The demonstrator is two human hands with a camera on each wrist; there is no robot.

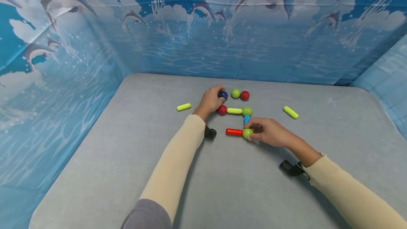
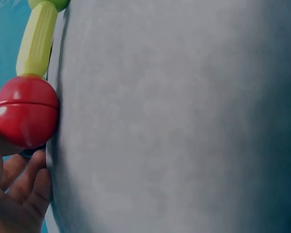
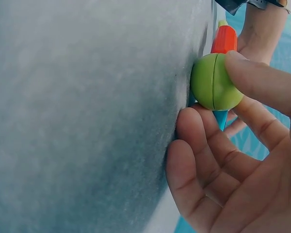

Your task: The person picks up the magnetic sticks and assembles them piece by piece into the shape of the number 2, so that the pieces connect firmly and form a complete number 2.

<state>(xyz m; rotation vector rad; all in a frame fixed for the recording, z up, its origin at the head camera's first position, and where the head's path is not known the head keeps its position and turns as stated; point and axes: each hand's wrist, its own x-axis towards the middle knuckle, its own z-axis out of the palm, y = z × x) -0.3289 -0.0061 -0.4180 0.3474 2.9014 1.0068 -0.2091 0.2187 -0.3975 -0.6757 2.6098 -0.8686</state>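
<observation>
My right hand point(image 1: 270, 131) pinches a green ball point(image 3: 216, 82) between thumb and fingers. A red rod point(image 1: 234, 132) points left from this ball, and a blue rod point(image 1: 246, 119) runs up to another green ball point(image 1: 247, 111). From there a yellow-green rod point(image 1: 234, 110) leads left to a red ball point(image 2: 27, 112). Farther back, my left hand point(image 1: 210, 100) holds a dark blue ball point(image 1: 223, 95) with its fingers and thumb around it. In the left wrist view the red ball mostly hides that blue ball.
Beyond the linked pieces lie a loose green ball point(image 1: 235, 93) and a red ball point(image 1: 244, 95), side by side. Loose yellow rods lie at left point(image 1: 183, 107) and right point(image 1: 290, 112) on the grey table point(image 1: 127, 151). A dolphin-print curtain point(image 1: 203, 52) borders the table's back.
</observation>
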